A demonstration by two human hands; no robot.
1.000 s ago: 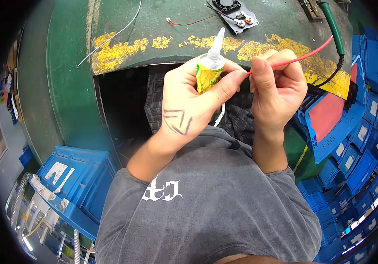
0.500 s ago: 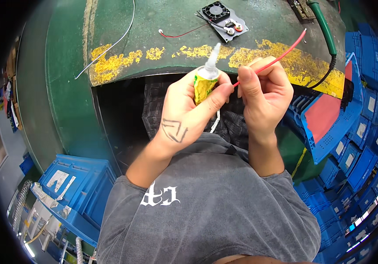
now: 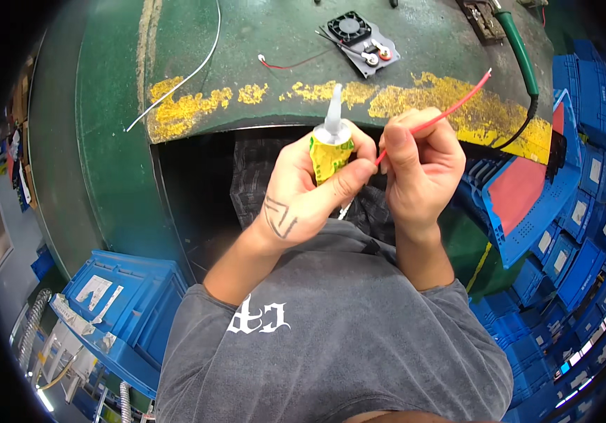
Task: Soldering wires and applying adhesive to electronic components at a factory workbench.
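My left hand (image 3: 294,201) is closed around a yellow glue tube (image 3: 328,161). The tube's pale, tapered nozzle (image 3: 334,111) points up and away from me. Between that hand's thumb and fingers, at the side of the tube, the near part of a red wire (image 3: 452,107) is pinched. My right hand (image 3: 419,173) grips the same wire in a closed pinch, and the wire's bare tip sticks out to the upper right. Both hands are held in front of the bench edge, close together. Beyond them lies a grey plate (image 3: 390,62) bearing a small black fan (image 3: 349,27) and two ring terminals.
A green bench (image 3: 246,42) with a worn yellow edge stripe spans the far side. A white cable (image 3: 192,72) lies at left, a green-handled soldering iron (image 3: 520,56) at right. Blue crates (image 3: 123,296) stand lower left, and several more stack at right beside a blue bin (image 3: 521,190).
Both hands have dropped slightly nearer to me with the tube and wire. The tube's nozzle now points more upright. The view has shifted a little, and both grips are unchanged.
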